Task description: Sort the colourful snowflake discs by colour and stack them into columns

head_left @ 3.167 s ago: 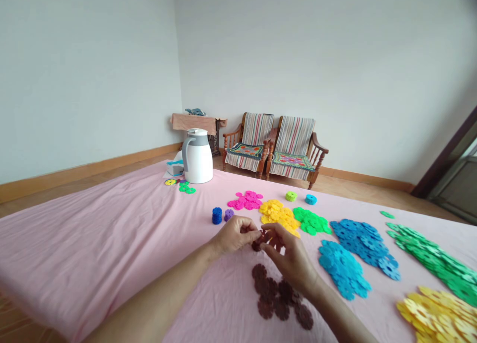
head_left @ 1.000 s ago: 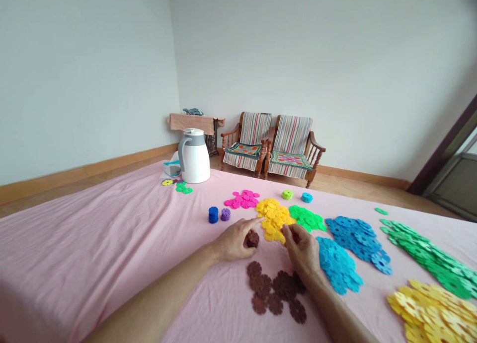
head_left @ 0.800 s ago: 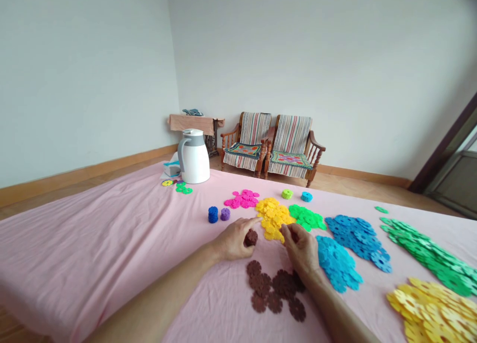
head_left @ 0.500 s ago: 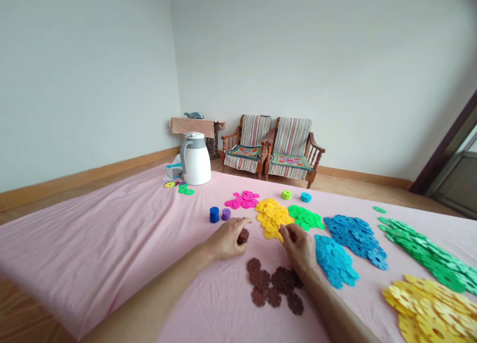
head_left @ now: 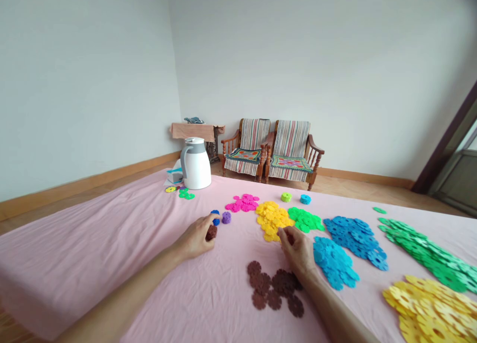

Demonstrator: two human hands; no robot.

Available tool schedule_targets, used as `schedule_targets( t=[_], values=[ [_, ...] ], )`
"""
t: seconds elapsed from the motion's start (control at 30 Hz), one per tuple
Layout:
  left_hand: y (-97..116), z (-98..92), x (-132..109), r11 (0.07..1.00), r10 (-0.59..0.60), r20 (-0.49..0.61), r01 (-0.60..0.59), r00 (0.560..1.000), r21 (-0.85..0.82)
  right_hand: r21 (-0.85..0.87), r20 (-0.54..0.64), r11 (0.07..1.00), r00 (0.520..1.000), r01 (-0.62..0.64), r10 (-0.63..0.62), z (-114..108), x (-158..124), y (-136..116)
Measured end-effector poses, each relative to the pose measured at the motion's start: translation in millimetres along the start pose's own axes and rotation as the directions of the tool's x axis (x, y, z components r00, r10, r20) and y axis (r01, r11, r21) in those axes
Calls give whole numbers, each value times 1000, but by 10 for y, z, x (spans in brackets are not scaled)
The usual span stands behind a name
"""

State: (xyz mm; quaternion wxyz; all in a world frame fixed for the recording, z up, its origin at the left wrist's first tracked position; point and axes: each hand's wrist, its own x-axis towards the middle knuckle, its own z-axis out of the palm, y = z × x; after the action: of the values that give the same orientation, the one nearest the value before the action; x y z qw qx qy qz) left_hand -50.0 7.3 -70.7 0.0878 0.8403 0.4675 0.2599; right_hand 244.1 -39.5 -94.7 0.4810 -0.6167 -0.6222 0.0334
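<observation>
My left hand (head_left: 198, 238) grips a small stack of brown discs (head_left: 211, 233), just in front of a dark blue stack (head_left: 215, 218) and a purple stack (head_left: 226, 217). Over the near edge of a yellow pile (head_left: 272, 218) is my right hand (head_left: 298, 246), its fingers curled together; whether anything is between them is hidden. Loose brown flower-shaped discs (head_left: 275, 299) lie on the pink cloth (head_left: 208, 303) between my forearms, partly behind the right wrist.
Pink (head_left: 244, 202), green (head_left: 305, 220), light blue (head_left: 335, 263) and blue (head_left: 354, 234) piles lie around. Lime (head_left: 286, 197) and blue (head_left: 305, 199) stacks stand farther back. A white jug (head_left: 197, 167) is at the far left; larger yellow discs (head_left: 434, 308) lie near right.
My left hand has moved left with the brown stack, to beside the dark blue stack. My right hand has stayed nearly in place, its fingers shifted slightly.
</observation>
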Motion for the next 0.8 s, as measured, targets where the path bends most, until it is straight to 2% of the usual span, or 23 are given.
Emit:
schedule_targets(
  t=[0.17, 0.33, 0.5, 0.6, 0.67, 0.73, 0.8],
  values=[
    [-66, 12, -21, 999, -43, -67, 44, 997, 19, -1, 9, 1000, 1000, 4, -4, -1, -4, -4],
    [-59, 20, -29, 999, -40, -83, 41, 996, 10, -3, 19, 1000, 1000, 11, -11, -3, -5, -13],
    [-46, -121, 7, 998, -25, -41, 23, 999, -63, -4, 18, 1000, 1000, 23, -23, 11, -4, 1],
    [-131, -233, 136, 998, -45, -78, 42, 996, -47, -5, 15, 1000, 1000, 26, -26, 19, -6, 3],
    [-225, -286, 257, 995, -97, -105, 94, 990, -31, -4, 11, 999, 999, 33, -33, 21, -7, -1],
    [-321, -312, 375, 985, -168, -62, 165, 984, -42, -6, 5, 999, 999, 40, -40, 19, -8, -9],
    [-388, -319, 468, 975, -215, 41, 217, 976, -55, -9, 0, 999, 999, 44, -44, 17, -8, -17]
  ],
)
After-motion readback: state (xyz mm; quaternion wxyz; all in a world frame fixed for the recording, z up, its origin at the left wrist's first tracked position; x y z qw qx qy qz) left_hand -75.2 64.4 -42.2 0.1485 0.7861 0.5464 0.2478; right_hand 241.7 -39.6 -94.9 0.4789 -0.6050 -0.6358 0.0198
